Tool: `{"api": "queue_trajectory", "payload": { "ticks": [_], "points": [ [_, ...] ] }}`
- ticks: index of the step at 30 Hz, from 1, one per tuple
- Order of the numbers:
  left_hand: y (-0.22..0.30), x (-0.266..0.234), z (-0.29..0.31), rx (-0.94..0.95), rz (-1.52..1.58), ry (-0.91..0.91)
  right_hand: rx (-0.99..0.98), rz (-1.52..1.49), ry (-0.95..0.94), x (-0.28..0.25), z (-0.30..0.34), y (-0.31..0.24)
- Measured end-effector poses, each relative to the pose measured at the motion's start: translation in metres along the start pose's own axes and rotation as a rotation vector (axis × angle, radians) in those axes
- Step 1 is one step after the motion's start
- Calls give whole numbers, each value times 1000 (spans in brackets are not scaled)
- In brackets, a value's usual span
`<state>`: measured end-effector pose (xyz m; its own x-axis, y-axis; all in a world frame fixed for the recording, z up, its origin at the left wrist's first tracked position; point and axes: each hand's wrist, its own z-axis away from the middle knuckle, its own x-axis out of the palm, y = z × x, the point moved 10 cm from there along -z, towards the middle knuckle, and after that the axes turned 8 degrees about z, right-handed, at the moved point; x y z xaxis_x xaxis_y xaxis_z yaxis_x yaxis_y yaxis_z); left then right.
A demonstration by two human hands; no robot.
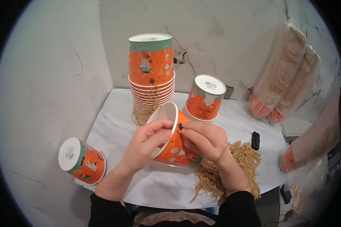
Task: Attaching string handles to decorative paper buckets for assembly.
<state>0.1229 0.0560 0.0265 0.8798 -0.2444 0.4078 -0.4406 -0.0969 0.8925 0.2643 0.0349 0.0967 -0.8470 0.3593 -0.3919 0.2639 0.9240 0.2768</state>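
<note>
An orange paper bucket (178, 147) with a white rim and green base band is tilted in front of me, its mouth toward the upper left. My left hand (146, 142) grips its rim, with the fingertips reaching inside. Against the outer wall just below the rim, the fingers of my right hand (206, 140) are pinched together beside a small dark spot; what they hold, if anything, is too small to make out. A heap of tan cords (248, 159) lies under my right forearm.
Behind the bucket rises a tall upside-down stack of matching buckets (151, 60), tan cords (144, 109) hanging at its front. Other upturned buckets stand right (204, 98) and left (89, 162). Bagged bucket stacks (280, 72) lean at right, near a small black object (255, 140).
</note>
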Motion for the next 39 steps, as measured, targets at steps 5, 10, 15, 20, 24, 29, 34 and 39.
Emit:
{"api": "queue_trajectory", "payload": {
  "ticks": [5,10,15,20,24,29,34,39],
  "points": [
    [5,4,2,13,31,-11,19,-49,-84,6,-2,0],
    [-21,-27,15,-81,16,-19,62,-147,-244,30,0,-10],
    [-46,-57,31,69,133,-49,54,-185,-326,56,8,-23],
    [-61,-67,43,137,129,-17,55,-198,-403,71,12,-30],
    [-76,-67,48,136,185,10,25,-179,-437,76,14,-35],
    [-95,-68,53,125,338,-1,4,-150,-529,83,16,-40],
    [-102,-65,59,90,439,-1,-7,-182,-547,85,15,-43],
    [-110,-64,66,70,389,-8,-22,-155,-592,86,16,-48]
  ]
}}
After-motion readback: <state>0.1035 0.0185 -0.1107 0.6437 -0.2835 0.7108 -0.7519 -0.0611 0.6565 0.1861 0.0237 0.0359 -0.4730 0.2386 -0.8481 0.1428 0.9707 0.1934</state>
